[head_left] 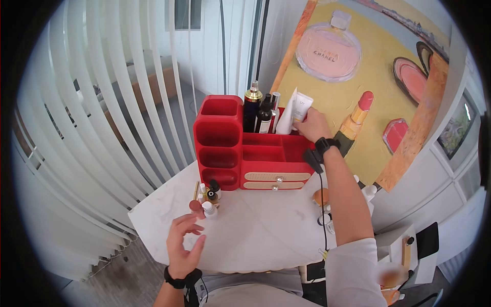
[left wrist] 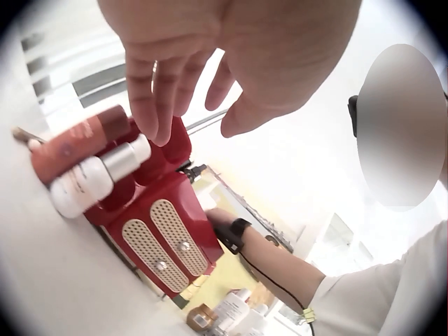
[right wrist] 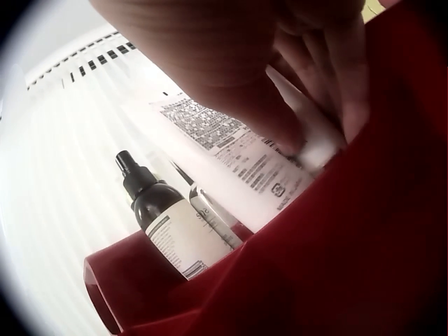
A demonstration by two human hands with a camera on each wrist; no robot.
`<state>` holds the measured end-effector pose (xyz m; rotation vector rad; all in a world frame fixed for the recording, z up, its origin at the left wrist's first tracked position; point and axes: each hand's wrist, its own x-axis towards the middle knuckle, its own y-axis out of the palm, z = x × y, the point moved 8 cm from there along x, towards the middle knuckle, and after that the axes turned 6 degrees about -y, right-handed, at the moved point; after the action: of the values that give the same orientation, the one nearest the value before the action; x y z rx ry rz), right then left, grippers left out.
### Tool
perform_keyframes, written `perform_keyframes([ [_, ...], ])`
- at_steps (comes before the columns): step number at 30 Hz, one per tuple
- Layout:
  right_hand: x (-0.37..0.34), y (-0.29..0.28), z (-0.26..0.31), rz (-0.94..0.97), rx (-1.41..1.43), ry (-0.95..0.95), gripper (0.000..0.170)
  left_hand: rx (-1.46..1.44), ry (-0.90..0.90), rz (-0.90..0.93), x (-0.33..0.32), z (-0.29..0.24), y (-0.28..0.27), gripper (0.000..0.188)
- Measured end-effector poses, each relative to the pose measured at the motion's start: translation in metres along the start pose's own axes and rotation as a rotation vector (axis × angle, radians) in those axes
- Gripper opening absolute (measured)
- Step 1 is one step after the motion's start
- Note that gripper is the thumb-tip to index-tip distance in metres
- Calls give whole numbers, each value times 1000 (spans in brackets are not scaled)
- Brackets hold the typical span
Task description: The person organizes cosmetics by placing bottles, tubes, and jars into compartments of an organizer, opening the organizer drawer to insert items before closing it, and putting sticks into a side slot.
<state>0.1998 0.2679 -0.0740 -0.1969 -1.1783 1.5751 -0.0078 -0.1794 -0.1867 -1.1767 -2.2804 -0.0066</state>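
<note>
In the head view my right hand [head_left: 314,126] pinches a white tube marked UV [head_left: 303,104] low down, in the back section of a red cosmetics organizer [head_left: 276,167]. Another white tube [head_left: 285,122] leans right beside it. The right wrist view has my thumb against a white tube with printed text [right wrist: 231,157]; the organizer wall hides the lower ends. My left hand [head_left: 183,245], fingers relaxed and apart, holds nothing above the tabletop. Just beyond its fingertips stand a reddish-brown bottle [left wrist: 80,147] and a white bottle with a silver collar [left wrist: 84,185].
A dark spray bottle [right wrist: 175,227] and a gold-collared bottle [head_left: 252,108] stand in the organizer's back section. Small dark bottles [head_left: 215,188] cluster at its left front. An amber jar [head_left: 320,196] sits under my right forearm. A painted board [head_left: 327,97] rises behind.
</note>
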Motion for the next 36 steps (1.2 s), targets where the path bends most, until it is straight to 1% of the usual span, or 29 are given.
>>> perform_keyframes([
  [1,3,7,0,71,20,-15,43,27,-22,-50,-5,4,-11,46],
  [2,5,16,1,142,40,-29,44,32,-27,-48,-8,8,-18,46],
  [3,7,18,-1,147,44,-26,44,46,-49,-103,-12,15,-30,44],
  [5,2,14,22,218,-155,-88,47,53,-86,-199,-16,21,-45,39],
  [6,-1,12,24,225,-148,-85,47,61,-94,-196,-17,22,-48,39],
  [8,-3,15,18,283,-109,-48,49,53,-144,-235,-18,26,-57,38],
  [9,-1,21,8,328,-87,-23,53,43,-169,-244,-18,28,-58,38],
  [10,1,27,-2,346,-81,-27,53,52,-184,-251,-18,29,-57,38],
  [12,6,33,-11,270,42,-101,51,30,-221,-200,-17,37,-52,39],
  [13,4,34,-6,290,55,-115,51,26,-225,-185,-18,43,-51,43],
  [14,5,33,-6,315,-21,-92,53,44,-237,-203,-18,47,-51,43],
  [15,5,32,-5,336,-98,-69,55,84,-192,-202,-15,46,-49,48],
  [16,5,35,-5,347,-83,-80,55,124,-143,-197,-12,43,-47,54],
  [17,4,37,-7,367,-109,-80,53,139,-148,-204,-9,44,-46,54],
  [18,4,38,-5,381,-138,-78,51,155,-173,-161,-4,47,-41,60],
  [19,0,33,1,374,-220,-74,45,167,-193,-114,1,48,-37,68],
  [20,-9,25,10,368,-214,-76,45,172,-186,-115,5,46,-38,68],
  [22,-30,-7,37,177,-347,-169,36,168,-281,17,11,52,-26,78],
  [24,-73,-41,80,5,-278,-226,26,182,-293,40,19,45,-21,81],
  [26,-126,-49,126,-155,-83,-430,21,250,-208,109,28,31,-11,84],
  [27,-145,-33,140,-72,82,-498,24,247,-210,110,33,32,-7,84],
  [28,-161,-16,153,8,250,-560,28,316,-110,147,39,25,0,77],
  [29,-177,8,164,127,277,-598,33,388,-8,186,42,19,8,70],
  [30,-190,32,173,246,305,-634,39,392,-4,191,44,18,11,70],
  [32,-206,75,179,396,260,-648,45,439,-26,250,47,20,19,58],
  [33,-205,88,182,388,266,-647,45,447,-21,253,48,21,20,58],
  [35,-203,127,179,557,298,-554,43,424,-58,238,48,26,22,53],
  [36,-200,139,176,551,301,-555,43,429,-53,239,48,25,24,53],
])
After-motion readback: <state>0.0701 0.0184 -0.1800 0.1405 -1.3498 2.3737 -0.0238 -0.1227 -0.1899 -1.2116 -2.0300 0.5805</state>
